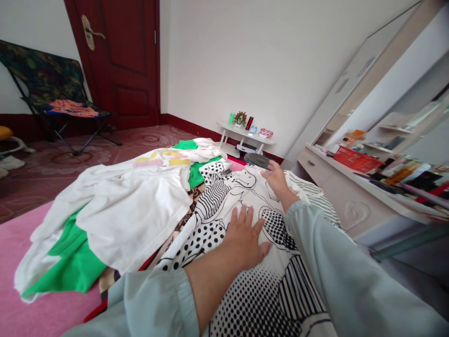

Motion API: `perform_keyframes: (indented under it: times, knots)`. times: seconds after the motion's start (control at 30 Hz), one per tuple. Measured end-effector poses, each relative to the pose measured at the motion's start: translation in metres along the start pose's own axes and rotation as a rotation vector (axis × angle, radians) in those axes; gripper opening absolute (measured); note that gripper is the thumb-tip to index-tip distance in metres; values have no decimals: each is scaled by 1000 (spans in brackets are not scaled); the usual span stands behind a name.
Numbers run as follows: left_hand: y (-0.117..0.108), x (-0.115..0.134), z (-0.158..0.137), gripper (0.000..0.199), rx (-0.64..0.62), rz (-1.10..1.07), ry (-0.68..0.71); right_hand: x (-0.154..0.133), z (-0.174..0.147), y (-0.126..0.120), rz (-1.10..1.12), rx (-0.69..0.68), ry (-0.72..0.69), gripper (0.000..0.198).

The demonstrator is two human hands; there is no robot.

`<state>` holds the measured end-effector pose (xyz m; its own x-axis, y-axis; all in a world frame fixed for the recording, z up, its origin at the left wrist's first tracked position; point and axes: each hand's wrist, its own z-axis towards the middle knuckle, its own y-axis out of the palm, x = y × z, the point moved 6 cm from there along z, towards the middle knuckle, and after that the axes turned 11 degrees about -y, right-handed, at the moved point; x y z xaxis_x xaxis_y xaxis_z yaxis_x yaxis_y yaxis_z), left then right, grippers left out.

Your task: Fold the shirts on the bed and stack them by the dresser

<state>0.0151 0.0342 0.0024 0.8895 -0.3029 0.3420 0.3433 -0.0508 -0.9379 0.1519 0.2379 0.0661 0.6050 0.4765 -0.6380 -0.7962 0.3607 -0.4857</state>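
Observation:
A white garment [242, 196] with black dots, stripes and line drawings lies spread over the bed in front of me. My left hand [245, 238] rests flat on its middle, palm down with the fingers spread. Farther off, my right hand [277, 180] reaches to the garment's far right part, fingers loosely bent and apart, with nothing visible in them. Just beyond those fingertips is a dark round object [257, 160], whose kind I cannot make out. A white garment with green parts [136, 215] lies to the left of the patterned one.
Pink bedding [21, 252] shows at the left. A white dresser [351, 196] with a red basket [358, 159] and bottles stands at the right. A small white shelf [245, 132], a folding chair [66, 93] and a dark red door [122, 61] stand beyond the bed.

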Motion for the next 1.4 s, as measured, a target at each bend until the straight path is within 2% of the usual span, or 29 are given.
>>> perform_keyframes:
  times: [0.1,0.17,0.3,0.43,0.53,0.63,0.73,0.83,0.9,0.93,1.03,1.07,1.13,1.2,1.3,1.4]
  knots:
    - [-2,0,-1,72,-6,2,-4,-7,-11,28,-71,-61,-57,41]
    - [-4,0,-2,72,-10,1,-3,-15,-14,44,-95,-69,-72,36]
    - [-7,2,-2,72,-17,17,-1,-36,-11,75,-144,-120,-116,39]
    - [-4,3,-1,73,-37,76,10,-43,-14,104,-282,-267,-88,46]
    - [-2,3,0,76,-41,94,18,-36,-19,110,-405,-332,13,33]
    - [-1,4,1,79,-63,92,33,-35,-21,109,-398,-280,47,18]
    - [-2,3,1,78,-55,87,38,-46,-20,115,-323,-252,0,31]
    - [-1,1,1,75,-41,79,14,-58,-20,119,-111,-287,-98,49]
    - [-1,0,0,74,-23,39,1,-54,-19,101,-56,-258,-108,51]
    - [-1,0,0,74,-14,16,-2,-47,-18,84,-82,-223,-90,47]
    - [-1,-1,0,73,-5,-19,2,-14,-17,8,-272,-67,0,35]
    - [-1,-1,-1,73,-10,-21,4,-2,-18,-22,-365,13,36,34]
    - [-1,-1,-1,73,-21,-21,8,17,-23,-80,-752,131,142,34]
    - [-1,-1,-1,73,-32,-20,9,30,-28,-115,-951,90,218,33]
    - [-1,-1,-1,72,-39,-18,7,38,-35,-131,-1028,-60,227,30]
    - [1,-1,0,73,-43,-11,1,38,-43,-123,-1029,-197,214,31]
